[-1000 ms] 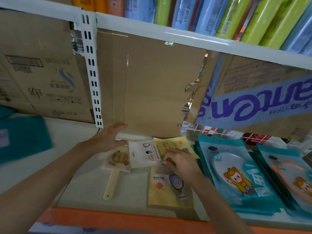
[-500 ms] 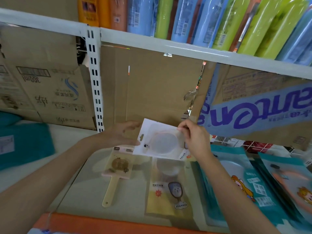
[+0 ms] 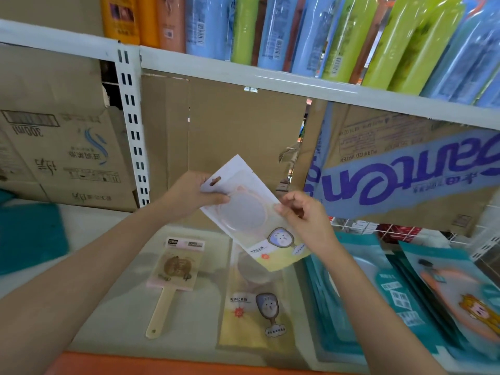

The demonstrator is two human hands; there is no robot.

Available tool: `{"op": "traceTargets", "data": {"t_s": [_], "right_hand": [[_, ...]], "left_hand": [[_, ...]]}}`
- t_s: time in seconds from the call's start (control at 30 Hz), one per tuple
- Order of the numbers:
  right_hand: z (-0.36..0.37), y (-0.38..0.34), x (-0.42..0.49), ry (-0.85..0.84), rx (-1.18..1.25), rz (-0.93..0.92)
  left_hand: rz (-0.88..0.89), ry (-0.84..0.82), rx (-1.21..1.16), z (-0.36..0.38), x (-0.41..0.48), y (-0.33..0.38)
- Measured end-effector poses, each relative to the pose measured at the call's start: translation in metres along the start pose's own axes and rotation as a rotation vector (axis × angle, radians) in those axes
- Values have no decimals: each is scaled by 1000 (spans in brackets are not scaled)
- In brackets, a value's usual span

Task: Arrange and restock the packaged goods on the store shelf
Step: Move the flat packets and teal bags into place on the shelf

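Observation:
I hold a flat white-and-yellow mirror packet tilted above the shelf, its hang hole at the upper left. My left hand pinches its top corner and my right hand pinches its right edge. Below it on the pale shelf board lies a matching yellow packet with a cartoon mirror print. To its left rests a pink hand mirror with a cream handle. Teal packets with a cartoon figure lie stacked at the right.
Cardboard boxes line the back of the shelf, one printed in blue and purple. A white slotted upright stands at the left. The upper shelf carries coloured bottles. A teal item sits far left. An orange strip edges the front.
Both hands lifted the white-and-yellow packet off the shelf, raised it and turned it so its printed front shows. The yellow packet under it and the pink mirror stayed in place.

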State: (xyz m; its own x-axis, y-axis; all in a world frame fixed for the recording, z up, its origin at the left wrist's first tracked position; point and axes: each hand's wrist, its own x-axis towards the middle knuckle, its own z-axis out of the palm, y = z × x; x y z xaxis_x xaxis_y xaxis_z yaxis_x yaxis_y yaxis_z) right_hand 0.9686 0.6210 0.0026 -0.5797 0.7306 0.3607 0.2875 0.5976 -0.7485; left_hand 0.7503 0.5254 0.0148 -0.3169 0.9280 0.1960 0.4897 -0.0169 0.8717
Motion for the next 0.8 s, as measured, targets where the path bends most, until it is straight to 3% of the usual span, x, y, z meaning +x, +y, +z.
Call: {"op": "traceTargets", "data": {"t_s": [0.1,0.27,0.43,0.53,0.8], "right_hand": [[-3,12,-13,-192,78,113],[2,37,-47,-332,110,206],[11,43,-82,-356,167,377],[15,44,-95,-354,104,427],[16,33,-107,-315,217,565]], "left_hand": [[-17,-68,29,-10,8,3],[-68,-147,98,-11,19,6],[-104,-114,174,15,26,-7],[-144,-173,205,34,29,-23],[-126,-185,311,66,47,-40]]}}
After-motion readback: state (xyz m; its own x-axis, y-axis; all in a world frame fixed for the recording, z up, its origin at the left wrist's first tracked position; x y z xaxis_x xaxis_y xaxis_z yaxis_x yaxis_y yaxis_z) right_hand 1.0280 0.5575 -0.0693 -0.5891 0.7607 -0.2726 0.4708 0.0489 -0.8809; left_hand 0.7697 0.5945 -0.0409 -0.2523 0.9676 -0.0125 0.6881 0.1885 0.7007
